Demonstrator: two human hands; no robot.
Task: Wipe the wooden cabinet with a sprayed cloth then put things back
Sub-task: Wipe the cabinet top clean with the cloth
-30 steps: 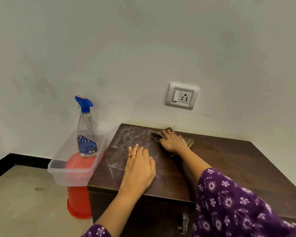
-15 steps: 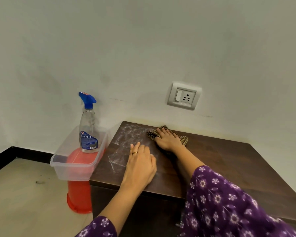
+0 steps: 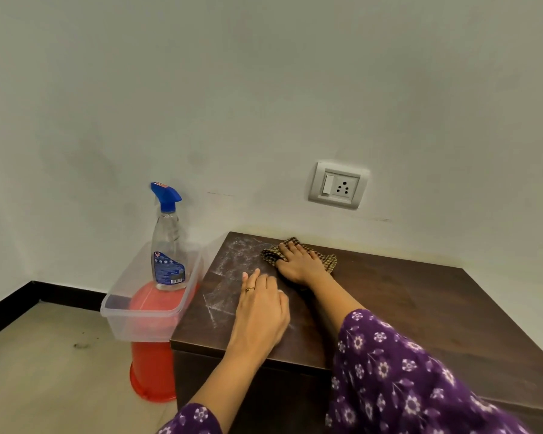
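One wooden cabinet (image 3: 264, 396) filled the lower right of the frame. One checked cloth (image 3: 330, 262) lay near the back left of its tabletop (image 3: 405, 308), pressed flat under the right hand (image 3: 300, 265), fingers straight. Lower in the frame, the left hand (image 3: 259, 311), wearing one ring (image 3: 250, 289), rested flat and relaxed on whitish smears, perhaps dust. At centre left, one spray bottle (image 3: 168, 245) stood upright in one clear tub (image 3: 129, 317) atop one red bucket (image 3: 152, 374).
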